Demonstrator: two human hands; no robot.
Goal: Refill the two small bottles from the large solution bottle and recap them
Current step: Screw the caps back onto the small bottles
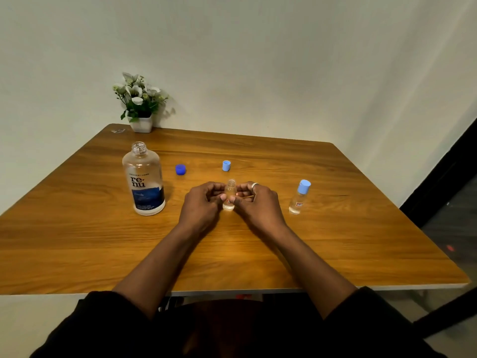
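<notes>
An uncapped small clear bottle (229,194) stands upright at the table's middle. My left hand (202,205) and my right hand (255,202) flank it, and curled fingers and thumbs of both pinch its sides. Behind it lies its light blue cap (226,165). A second small bottle (299,197) wearing a light blue cap stands to the right, apart from my hands. The large clear solution bottle (144,180) stands open at the left, with its dark blue cap (180,169) lying just to its right.
A white pot of artificial flowers (140,104) sits at the far left corner of the wooden table (103,241), against the wall. A small clear scrap (118,130) lies beside it. The table's right edge drops off to a dark floor.
</notes>
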